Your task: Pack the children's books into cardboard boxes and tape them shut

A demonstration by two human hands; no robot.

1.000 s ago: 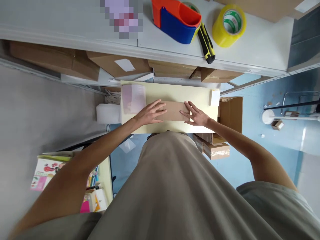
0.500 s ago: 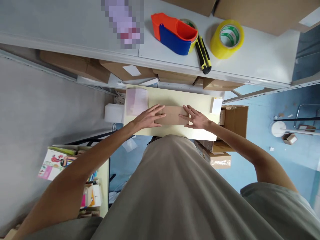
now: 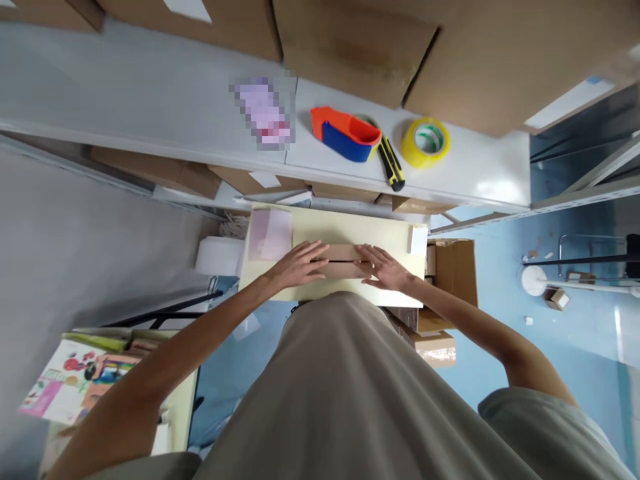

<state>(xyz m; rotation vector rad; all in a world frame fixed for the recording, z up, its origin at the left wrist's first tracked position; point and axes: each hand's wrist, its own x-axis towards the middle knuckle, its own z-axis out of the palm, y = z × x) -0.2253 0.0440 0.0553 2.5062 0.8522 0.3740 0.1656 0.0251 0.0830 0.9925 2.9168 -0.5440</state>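
Now further down the view than half a second ago: yellow table [image 3: 350, 230], both hands and cardboard box [image 3: 345, 261], with more of the shelf and the big cartons above showing. Box changed too: earlier a flat brown face, now a dark slit running lengthwise between two flaps.

Left hand [image 3: 299, 265]: flat on the box's left end, fingers spread and stretched toward the middle, palm down, nothing clasped. Right hand [image 3: 384, 268]: flat on the right end, fingers likewise spread and pointing inward, pressing rather than gripping. Both hands open, resting on the flaps from opposite sides, fingertips near but apart.

Box: lying lengthwise on the yellow table, close to its near edge, just ahead of the beige-clothed torso.

On the table's far left corner: a pale pink sheet stack [image 3: 271, 233], just beside the left hand. On the far right corner: a small white pad [image 3: 417, 239].

Higher up, on the grey shelf [image 3: 150, 100]: red-and-blue tape dispenser [image 3: 346, 132], black-and-yellow box cutter [image 3: 391, 163] touching it, yellow tape roll [image 3: 425, 142] near the cutter.

Right of the table: open brown carton [image 3: 455, 267] on the blue floor, with a taped parcel [image 3: 434, 349] nearer. Lower left: colourful picture books [image 3: 80, 383] on a second surface.
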